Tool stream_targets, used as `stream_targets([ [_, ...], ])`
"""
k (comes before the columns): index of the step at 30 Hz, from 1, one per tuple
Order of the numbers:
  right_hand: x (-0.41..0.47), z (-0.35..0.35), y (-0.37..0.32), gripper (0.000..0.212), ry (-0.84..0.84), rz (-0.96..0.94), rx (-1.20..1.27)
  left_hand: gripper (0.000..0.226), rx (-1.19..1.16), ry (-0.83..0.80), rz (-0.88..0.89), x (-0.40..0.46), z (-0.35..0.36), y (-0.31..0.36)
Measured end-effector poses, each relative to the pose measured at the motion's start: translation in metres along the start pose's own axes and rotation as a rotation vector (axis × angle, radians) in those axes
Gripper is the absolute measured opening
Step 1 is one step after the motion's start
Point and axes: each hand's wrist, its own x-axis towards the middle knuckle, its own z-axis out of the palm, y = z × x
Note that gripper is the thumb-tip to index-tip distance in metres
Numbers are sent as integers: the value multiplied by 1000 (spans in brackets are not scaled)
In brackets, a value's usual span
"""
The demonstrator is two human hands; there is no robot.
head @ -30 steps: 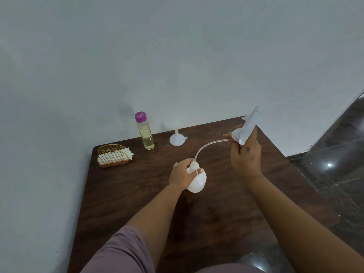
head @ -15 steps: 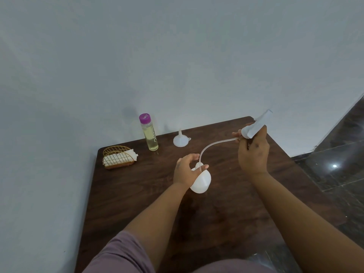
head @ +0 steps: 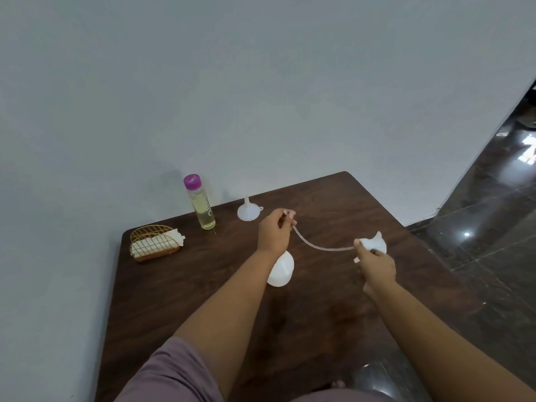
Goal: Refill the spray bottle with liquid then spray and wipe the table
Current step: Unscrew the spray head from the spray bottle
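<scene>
The person stood at a dark wooden table (head: 203, 300) that was pushed against a pale wall (head: 232, 82). The white spray bottle body (head: 280, 269) stood upright near the middle of the table, partly hidden behind the left forearm, and its sprayer was off.

The right hand (head: 375, 264) was over the right half of the table. Its grip was clenched around the white spray head (head: 374, 245), which was lifted away from the bottle. A thin clear dip tube (head: 319, 246) ran from the spray head in a low curve to the left.

The left hand (head: 274, 230) was above and behind the bottle body, and its fingers were curled at the far end of the tube. It seemed to pinch the tube end between thumb and fingertips, though this part was small and a little blurred.

Near the far edge of the table, a small white funnel (head: 248, 211) rested with its wide mouth down and its spout up. Left of it stood a clear refill bottle (head: 201, 204) with yellowish liquid and a purple cap. Close to the far left corner was a gold wire napkin holder (head: 153, 243) with white napkins inside. Dark glossy floor tiles (head: 478, 227) showed beyond the right edge.
</scene>
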Motion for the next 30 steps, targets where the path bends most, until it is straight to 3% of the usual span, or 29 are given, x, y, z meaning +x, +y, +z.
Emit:
stream_targets([
  [2,5,-9,22,44,132,-78,-322,22,87,-46,49,6,12,1],
  [4,11,-22,36,38,257,-321,-439,23,167,-81,80,12,23,0],
  [7,34,-39,39,23,100,-605,-386,24,179,-138,59,23,39,1],
  [9,50,-43,35,20,-90,-643,-440,24,224,-178,47,34,50,-1],
  [13,79,-39,44,47,-401,-687,-757,25,379,-237,47,61,68,-11],
  [15,93,-38,53,51,-483,-688,-832,25,437,-247,6,73,79,-18],
  [19,113,-32,55,27,-566,-628,-923,21,494,-277,-149,95,99,-36],
  [22,127,-25,50,23,-589,-575,-958,58,503,-336,-316,104,112,-48],
  [24,134,-21,48,34,-593,-558,-948,76,530,-357,-394,105,120,-55],
  [30,155,-9,46,28,-614,-661,-1076,82,555,-388,-386,90,120,-64],
])
